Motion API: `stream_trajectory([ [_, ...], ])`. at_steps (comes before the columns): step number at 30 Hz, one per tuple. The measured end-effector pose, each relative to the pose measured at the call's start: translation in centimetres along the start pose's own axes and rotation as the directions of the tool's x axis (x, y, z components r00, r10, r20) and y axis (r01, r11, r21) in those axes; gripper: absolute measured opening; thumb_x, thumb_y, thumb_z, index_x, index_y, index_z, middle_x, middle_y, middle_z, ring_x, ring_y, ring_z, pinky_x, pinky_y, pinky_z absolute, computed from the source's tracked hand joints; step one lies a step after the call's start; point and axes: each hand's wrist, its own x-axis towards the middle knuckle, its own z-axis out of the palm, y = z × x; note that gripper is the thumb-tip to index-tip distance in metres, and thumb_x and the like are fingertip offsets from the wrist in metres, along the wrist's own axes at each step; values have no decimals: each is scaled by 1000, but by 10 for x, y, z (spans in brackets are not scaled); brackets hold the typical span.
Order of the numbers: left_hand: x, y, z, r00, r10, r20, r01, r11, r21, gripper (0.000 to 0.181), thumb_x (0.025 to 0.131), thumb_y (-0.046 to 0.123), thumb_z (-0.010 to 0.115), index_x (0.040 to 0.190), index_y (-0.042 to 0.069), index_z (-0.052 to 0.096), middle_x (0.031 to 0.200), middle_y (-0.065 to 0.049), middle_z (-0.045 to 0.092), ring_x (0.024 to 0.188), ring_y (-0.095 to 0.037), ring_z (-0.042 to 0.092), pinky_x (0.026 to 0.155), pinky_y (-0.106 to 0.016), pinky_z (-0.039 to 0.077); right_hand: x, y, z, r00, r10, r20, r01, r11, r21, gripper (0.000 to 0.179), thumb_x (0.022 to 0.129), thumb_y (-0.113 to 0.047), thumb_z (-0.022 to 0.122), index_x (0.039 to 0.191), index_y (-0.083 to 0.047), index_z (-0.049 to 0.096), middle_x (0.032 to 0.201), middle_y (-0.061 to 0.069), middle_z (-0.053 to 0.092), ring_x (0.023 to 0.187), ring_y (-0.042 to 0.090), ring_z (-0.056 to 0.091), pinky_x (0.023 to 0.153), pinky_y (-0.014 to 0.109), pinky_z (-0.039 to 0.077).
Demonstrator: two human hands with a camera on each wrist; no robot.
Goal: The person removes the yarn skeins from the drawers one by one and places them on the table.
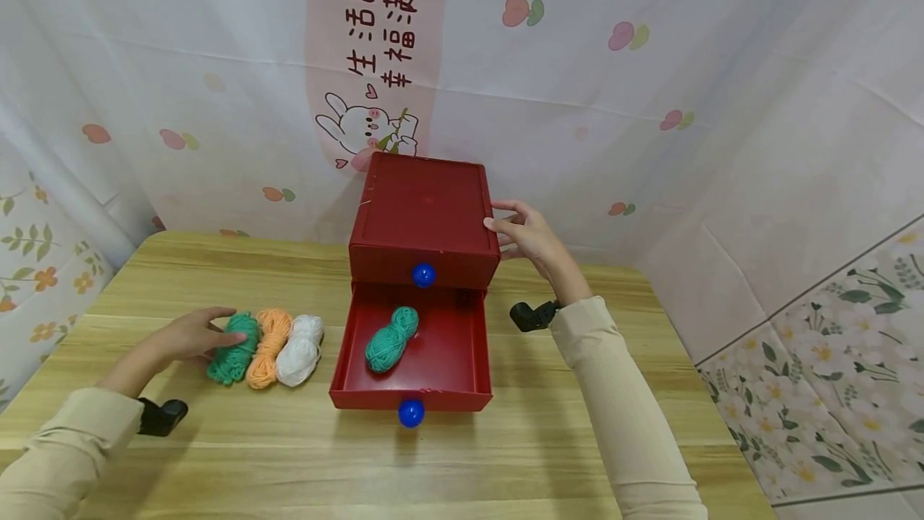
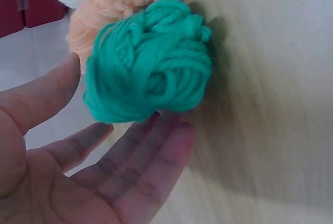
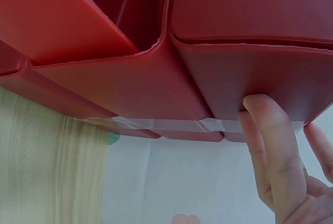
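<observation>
My left hand (image 1: 189,337) is at the outer side of a green yarn skein (image 1: 234,358) on the table. In the left wrist view its fingers and thumb are spread beside the green yarn (image 2: 151,65), not curled round it. An orange skein (image 1: 271,347) and a white skein (image 1: 299,353) lie right beside it. My right hand (image 1: 532,237) rests against the right side of a red drawer cabinet (image 1: 429,203), its fingertips touching the wall in the right wrist view. The lower drawer (image 1: 455,363) is pulled out, holding another green skein (image 1: 391,339).
Blue round knobs mark the upper drawer front (image 1: 423,275) and the lower drawer front (image 1: 411,413). The wooden table (image 1: 289,456) ends at a patterned cloth (image 1: 563,103) behind the cabinet. Clear tape (image 3: 182,125) runs along the cabinet's side.
</observation>
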Motion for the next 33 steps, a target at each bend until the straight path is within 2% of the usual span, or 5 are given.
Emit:
stream_trajectory([
  [7,4,-11,-9,994,93,-62,-89,994,60,76,93,36,54,137,-15,19,116,-47,41,71,-21,58,60,-33,51,1,1,0,1000,3,-4,-3,1000,1,50,92,-20,57,139,-13,40,116,14,48,84,25,61,62,29,55],
  [9,2,-6,-10,988,125,-93,-116,988,103,73,93,35,54,136,-15,23,115,-47,42,71,-24,59,58,-33,50,2,1,0,1000,3,-3,-3,1000,3,50,92,-20,57,139,-13,39,116,14,48,84,25,61,62,29,55],
  [17,-24,53,-7,951,236,-200,-172,940,293,60,95,33,51,133,-11,37,117,-38,52,103,-54,51,72,-51,49,2,1,-1,1000,0,0,0,1000,1,51,93,-21,57,139,-13,38,117,14,48,83,23,61,62,29,55],
  [29,-49,132,24,874,428,-229,-355,886,299,52,87,30,64,128,2,50,111,-22,61,91,-32,64,71,-44,54,1,1,0,1000,-2,-2,2,1000,7,51,92,-20,57,139,-13,39,118,15,48,89,29,61,64,31,55],
  [33,-53,153,39,870,454,-191,-402,878,259,51,85,27,67,127,3,51,111,-19,61,91,-28,64,71,-40,55,0,1,0,1000,-8,-1,8,1000,3,51,92,-20,57,139,-13,39,119,15,48,92,32,60,64,30,55],
])
